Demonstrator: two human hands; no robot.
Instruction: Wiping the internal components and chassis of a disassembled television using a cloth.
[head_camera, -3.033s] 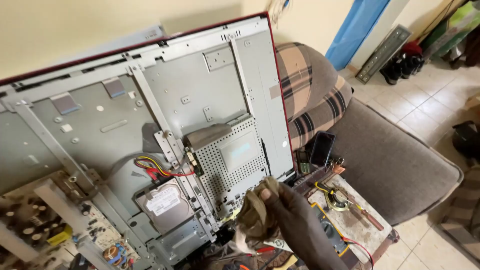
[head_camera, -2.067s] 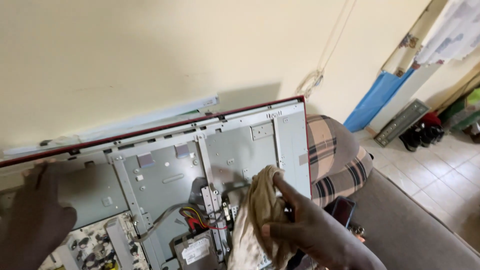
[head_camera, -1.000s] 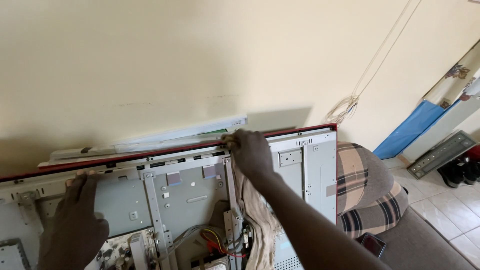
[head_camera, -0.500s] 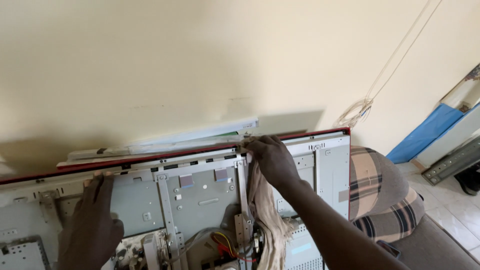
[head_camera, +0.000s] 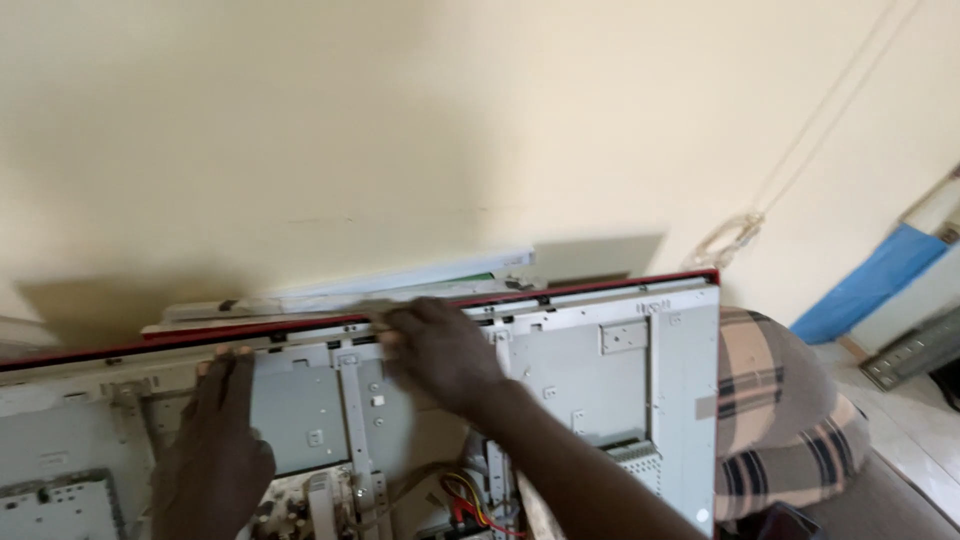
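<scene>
An opened flat television (head_camera: 600, 370) leans upright against the wall, its grey metal back plate and red frame facing me. My right hand (head_camera: 440, 345) presses a beige cloth (head_camera: 375, 312) along the top edge of the frame, near the middle. The cloth is mostly hidden under the hand and arm. My left hand (head_camera: 215, 440) lies flat on the metal plate further left, fingers reaching the top rail. Circuit boards and red and yellow wires (head_camera: 462, 495) show at the bottom.
A long white strip (head_camera: 400, 285) lies behind the television against the cream wall. A plaid cushion (head_camera: 780, 420) sits on the sofa to the right. Thin cables (head_camera: 735, 230) hang down the wall; a blue panel (head_camera: 870, 285) stands at far right.
My right hand has slid the cloth leftward along the top edge of the television, from right of centre toward my left hand. The left hand has stayed on the plate.
</scene>
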